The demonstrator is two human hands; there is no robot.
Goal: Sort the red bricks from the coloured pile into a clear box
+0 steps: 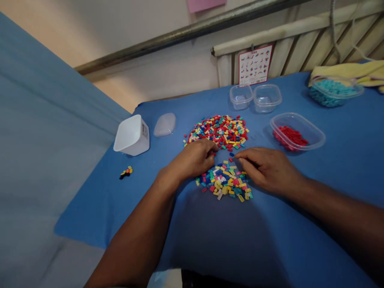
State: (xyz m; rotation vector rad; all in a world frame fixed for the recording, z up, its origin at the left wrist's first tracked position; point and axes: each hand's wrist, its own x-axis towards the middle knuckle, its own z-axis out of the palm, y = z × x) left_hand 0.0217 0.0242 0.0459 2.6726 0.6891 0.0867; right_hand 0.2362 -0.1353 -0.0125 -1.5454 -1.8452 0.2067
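A big heap of small mixed-colour bricks point(220, 130) lies on the blue cloth point(210, 228). A smaller heap point(226, 182) lies nearer me. My left hand point(193, 160) rests palm down at the near edge of the big heap, fingers curled onto the bricks. My right hand point(267, 168) lies between the two heaps, fingertips together pointing left at loose bricks. What either hand holds, if anything, is hidden. An oval clear tub point(300, 134) to the right holds only red bricks.
Two empty clear square tubs point(255, 97) stand at the back, a tub of turquoise bricks point(333, 92) far right. A white tub on its side point(132, 136) and a clear lid point(165, 125) lie left. A few stray bricks point(126, 172) sit near the cloth's left edge.
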